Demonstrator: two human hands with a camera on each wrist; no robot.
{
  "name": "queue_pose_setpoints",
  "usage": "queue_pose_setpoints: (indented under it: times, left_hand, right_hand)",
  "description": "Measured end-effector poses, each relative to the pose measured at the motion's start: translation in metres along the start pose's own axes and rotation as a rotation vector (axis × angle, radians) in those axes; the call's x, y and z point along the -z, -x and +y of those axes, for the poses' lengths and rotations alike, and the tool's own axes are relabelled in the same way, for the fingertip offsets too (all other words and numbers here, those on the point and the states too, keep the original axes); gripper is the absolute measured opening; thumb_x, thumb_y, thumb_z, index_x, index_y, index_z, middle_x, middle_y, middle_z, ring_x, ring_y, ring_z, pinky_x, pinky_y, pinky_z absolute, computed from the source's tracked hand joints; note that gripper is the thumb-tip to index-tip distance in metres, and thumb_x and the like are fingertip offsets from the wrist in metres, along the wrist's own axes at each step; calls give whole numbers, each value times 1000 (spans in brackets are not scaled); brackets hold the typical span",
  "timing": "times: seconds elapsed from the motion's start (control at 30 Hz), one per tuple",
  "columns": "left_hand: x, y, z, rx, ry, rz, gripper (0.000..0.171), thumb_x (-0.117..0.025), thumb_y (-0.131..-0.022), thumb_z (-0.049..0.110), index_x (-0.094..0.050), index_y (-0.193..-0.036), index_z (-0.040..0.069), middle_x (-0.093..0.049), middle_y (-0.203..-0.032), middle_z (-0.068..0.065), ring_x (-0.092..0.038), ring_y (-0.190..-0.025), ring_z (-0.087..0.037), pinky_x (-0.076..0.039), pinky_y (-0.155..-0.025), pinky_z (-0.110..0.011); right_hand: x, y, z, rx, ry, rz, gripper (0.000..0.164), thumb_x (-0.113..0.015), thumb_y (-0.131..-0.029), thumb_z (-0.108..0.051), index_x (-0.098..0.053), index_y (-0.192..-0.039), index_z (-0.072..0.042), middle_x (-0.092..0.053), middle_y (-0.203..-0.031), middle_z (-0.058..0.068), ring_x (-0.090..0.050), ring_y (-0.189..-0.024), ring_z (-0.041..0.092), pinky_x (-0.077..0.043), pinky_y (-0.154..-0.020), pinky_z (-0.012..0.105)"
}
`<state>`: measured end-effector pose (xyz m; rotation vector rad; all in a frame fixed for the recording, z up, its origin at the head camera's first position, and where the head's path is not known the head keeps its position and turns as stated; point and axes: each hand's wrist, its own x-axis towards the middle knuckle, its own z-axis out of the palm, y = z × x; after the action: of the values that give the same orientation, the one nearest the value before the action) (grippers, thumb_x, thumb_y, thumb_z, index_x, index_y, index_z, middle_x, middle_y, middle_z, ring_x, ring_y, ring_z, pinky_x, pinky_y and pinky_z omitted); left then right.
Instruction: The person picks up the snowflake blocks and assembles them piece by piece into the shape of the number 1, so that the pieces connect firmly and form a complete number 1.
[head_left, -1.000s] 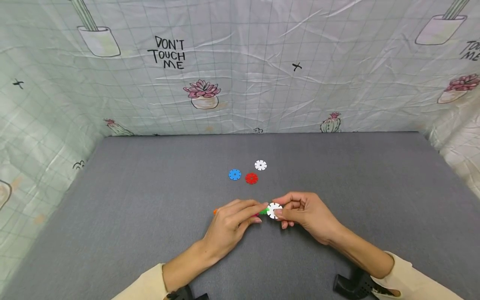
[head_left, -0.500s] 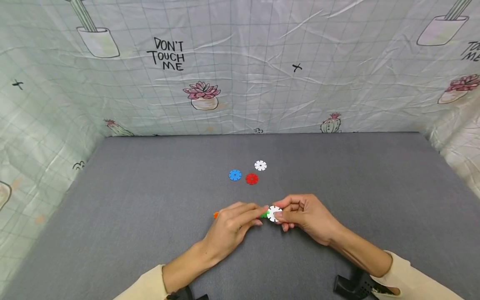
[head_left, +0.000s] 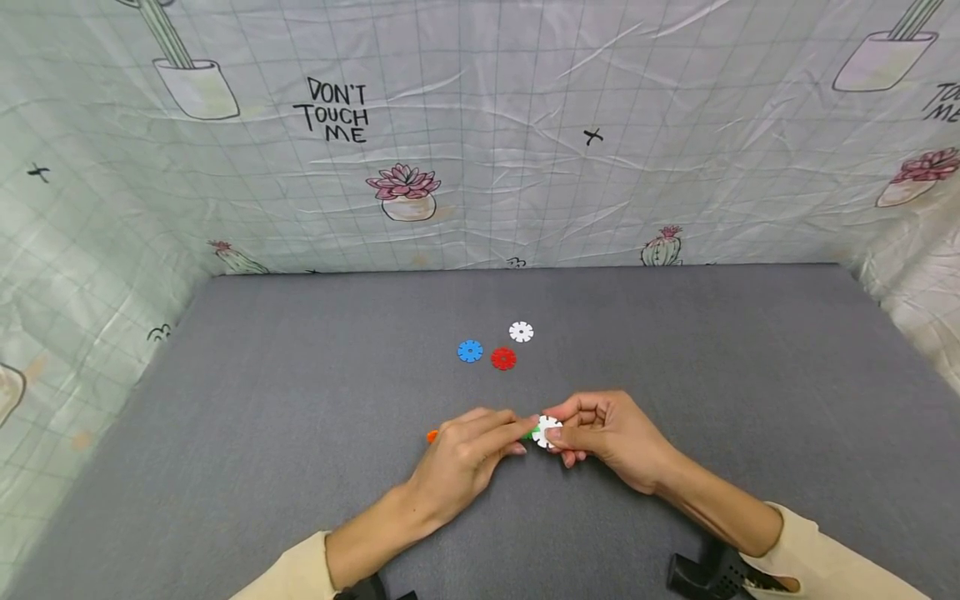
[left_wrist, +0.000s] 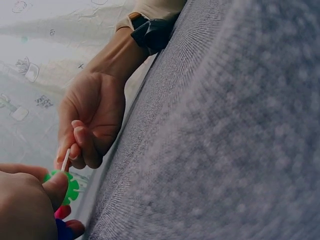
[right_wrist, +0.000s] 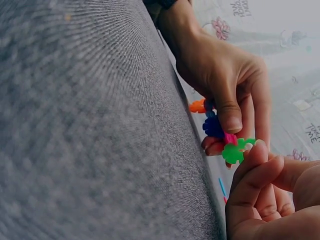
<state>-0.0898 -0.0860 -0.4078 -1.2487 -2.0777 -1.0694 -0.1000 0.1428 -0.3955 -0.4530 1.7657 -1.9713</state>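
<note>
My left hand (head_left: 467,454) grips a short chain of notched plastic discs, its fingers over most of it. In the right wrist view the chain shows an orange disc (right_wrist: 197,106), a dark blue disc (right_wrist: 212,127), a pink disc (right_wrist: 229,139) and a green disc (right_wrist: 232,153). Between thumb and fingers, my right hand (head_left: 615,442) pinches a white notched disc (head_left: 546,432). Its edge meets the green disc at an angle; how deep the slots engage is hidden by fingertips.
Beyond the hands, a light blue disc (head_left: 470,351), a red disc (head_left: 503,358) and another white disc (head_left: 521,332) lie flat and apart on the grey tabletop (head_left: 337,358). A printed cloth (head_left: 487,125) hangs along the back and sides.
Both hands have shifted slightly toward the body with the chain and the white disc. Their grips look the same, and the loose discs stay where they were.
</note>
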Motion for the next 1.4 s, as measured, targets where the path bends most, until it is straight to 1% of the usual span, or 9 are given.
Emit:
queue_pose_setpoints:
  times: [0.17, 0.3, 0.4, 0.53, 0.7, 0.87, 0.97, 1.2, 1.4]
  left_hand:
    - [-1, 0, 0, 41, -12, 3, 38, -76, -76, 0, -68, -113, 2, -69, -98, -5, -65, -88, -15, -51, -80, -21]
    - [-1, 1, 0, 44, -37, -8, 41, -76, -77, 0, -66, -116, 3, -67, -105, -6, -64, -96, -17, -49, -86, -23]
    - [-2, 2, -1, 52, -61, -12, 40, -76, -79, 3, -64, -117, 3, -66, -107, -5, -62, -100, -16, -47, -91, -26]
    - [-2, 5, 0, 101, -53, 1, 37, -77, -80, 8, -63, -114, 3, -65, -107, -4, -61, -101, -15, -44, -95, -29]
    - [-3, 6, 2, 147, -38, 9, 38, -77, -80, 9, -60, -114, 1, -64, -108, -5, -60, -102, -17, -44, -94, -28]
    - [-3, 5, 3, 158, -26, 15, 44, -79, -79, 7, -57, -117, 2, -63, -110, -7, -61, -102, -20, -47, -92, -30]
    - [-3, 5, 4, 156, -7, 19, 46, -79, -77, 5, -56, -117, 2, -62, -110, -7, -61, -101, -21, -48, -91, -30]
    - [-5, 4, 4, 178, 38, 51, 44, -80, -77, 5, -56, -114, 2, -62, -108, -7, -61, -100, -20, -47, -89, -28]
    - [-6, 5, 5, 206, 55, 55, 43, -81, -77, 9, -57, -112, 4, -62, -107, -4, -60, -101, -17, -47, -89, -27]
  right_hand:
    - [0, -1, -2, -34, 32, 41, 35, -69, -87, -3, -58, -112, 17, -68, -78, 8, -61, -64, 14, -51, -59, 25]
    - [1, -1, -3, -46, 48, 72, 38, -69, -87, -5, -57, -117, 16, -69, -85, 11, -62, -67, 15, -52, -61, 25]
    - [1, -2, -2, -42, 41, 64, 41, -68, -88, -5, -55, -121, 16, -69, -87, 12, -63, -70, 16, -51, -62, 24]
    - [0, -2, -2, -38, 24, 36, 41, -67, -89, -5, -54, -123, 16, -69, -87, 15, -65, -71, 17, -51, -61, 23]
    - [0, -1, -2, -47, 35, 29, 43, -65, -91, -7, -53, -128, 12, -69, -87, 18, -67, -75, 18, -50, -62, 23]
    - [-1, -1, -1, -66, 76, 55, 49, -68, -89, -12, -51, -132, 5, -70, -87, 18, -67, -75, 19, -49, -62, 23]
    - [-2, -2, -1, -74, 78, 70, 48, -70, -88, -12, -53, -129, 4, -70, -88, 18, -66, -74, 19, -48, -62, 23]
    - [-5, -2, -1, -70, 42, 86, 36, -70, -87, -8, -56, -114, 11, -71, -84, 11, -66, -71, 17, -48, -62, 21]
    - [-8, -2, 0, -78, 60, 91, 35, -71, -86, -8, -57, -113, 11, -71, -82, 12, -67, -71, 17, -49, -62, 22]
